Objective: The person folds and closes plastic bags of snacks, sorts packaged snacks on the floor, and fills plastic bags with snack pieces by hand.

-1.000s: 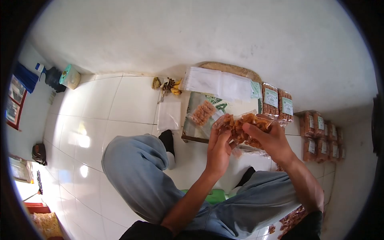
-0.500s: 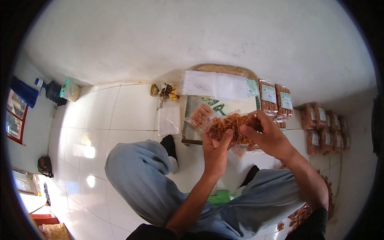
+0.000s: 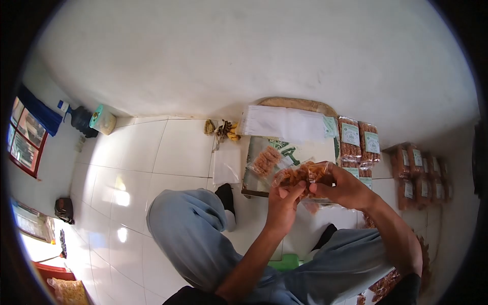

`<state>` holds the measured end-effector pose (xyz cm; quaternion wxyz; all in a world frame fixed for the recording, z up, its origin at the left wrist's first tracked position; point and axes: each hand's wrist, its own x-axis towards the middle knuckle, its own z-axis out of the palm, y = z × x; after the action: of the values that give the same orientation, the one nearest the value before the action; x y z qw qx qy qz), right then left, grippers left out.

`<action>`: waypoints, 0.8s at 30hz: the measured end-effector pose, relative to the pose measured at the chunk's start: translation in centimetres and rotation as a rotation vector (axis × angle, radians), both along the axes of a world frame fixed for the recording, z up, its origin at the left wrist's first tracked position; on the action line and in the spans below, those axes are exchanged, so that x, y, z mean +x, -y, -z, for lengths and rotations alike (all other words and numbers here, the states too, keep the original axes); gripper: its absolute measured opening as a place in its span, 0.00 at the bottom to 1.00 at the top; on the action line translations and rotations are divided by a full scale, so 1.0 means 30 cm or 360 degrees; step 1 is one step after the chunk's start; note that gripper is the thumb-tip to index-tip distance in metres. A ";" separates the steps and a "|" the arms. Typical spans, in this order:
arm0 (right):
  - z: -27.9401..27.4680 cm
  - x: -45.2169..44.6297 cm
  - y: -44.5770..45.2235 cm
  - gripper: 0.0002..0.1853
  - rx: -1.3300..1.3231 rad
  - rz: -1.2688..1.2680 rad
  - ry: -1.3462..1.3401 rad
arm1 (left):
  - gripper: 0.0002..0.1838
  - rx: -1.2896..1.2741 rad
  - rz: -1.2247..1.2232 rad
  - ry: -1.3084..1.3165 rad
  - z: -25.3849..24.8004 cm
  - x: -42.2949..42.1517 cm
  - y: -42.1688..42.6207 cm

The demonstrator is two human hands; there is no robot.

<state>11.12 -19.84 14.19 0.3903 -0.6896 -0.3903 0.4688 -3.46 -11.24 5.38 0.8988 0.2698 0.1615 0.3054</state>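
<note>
A clear plastic bag of orange-brown snack pieces (image 3: 296, 175) is held above the near side of a low table (image 3: 325, 147). My left hand (image 3: 284, 206) grips its lower left side, the thumb lying across the front. My right hand (image 3: 351, 188) has hold of the right end, with its thumb pressed against the front close to the left thumb. Some fingers of both hands are hidden behind the bag. Just left of it, another clear pack of brown snack pieces (image 3: 267, 160) lies on the table.
A stack of clear plastic bags (image 3: 282, 122) lies along the table's back. Labelled snack packs (image 3: 351, 140) stand at its right, with several more packs (image 3: 424, 175) by the wall. Bananas (image 3: 233, 131) and a plastic sheet (image 3: 226, 166) are on the floor at left.
My hands have come closer together on the bag, and the thumbs now nearly meet at its front. The whole view has shifted, so everything appears lower and further right.
</note>
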 end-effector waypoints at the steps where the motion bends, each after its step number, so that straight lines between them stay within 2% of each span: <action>1: -0.020 -0.013 -0.007 0.28 0.0010 0.0047 -0.0110 | 0.19 0.0116 -0.0044 -0.0059 0.008 0.006 0.003; 3: -0.034 -0.020 -0.013 0.28 0.0016 0.0064 -0.0204 | 0.17 0.0239 -0.0095 -0.0118 0.031 0.007 0.007; 6: -0.015 -0.012 -0.018 0.29 -0.0012 0.0078 -0.0254 | 0.18 0.0158 -0.0069 -0.0270 0.036 -0.004 0.006; 8: 0.016 0.003 -0.022 0.30 -0.0030 0.0071 -0.0205 | 0.19 -0.0082 -0.0039 -0.0251 0.001 -0.010 0.006; 11: 0.032 0.002 -0.028 0.31 0.0001 0.0073 -0.0175 | 0.18 -0.0235 -0.0067 -0.0213 0.015 -0.011 0.002; 13: -0.007 -0.024 -0.031 0.29 0.0119 0.0202 -0.0221 | 0.18 -0.0222 -0.0056 -0.0238 0.023 -0.017 -0.004; 20: 0.000 -0.015 -0.035 0.27 0.0156 0.0157 -0.0297 | 0.13 -0.0295 -0.0214 -0.0266 0.029 -0.002 0.018; 24: 0.022 -0.027 -0.035 0.25 0.0220 0.0331 -0.0126 | 0.14 -0.0315 -0.0226 -0.0308 0.006 0.000 0.038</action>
<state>10.29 -18.80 13.54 0.4983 -0.6788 -0.3325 0.4247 -3.45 -12.40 5.20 0.8774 0.1960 0.2952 0.3233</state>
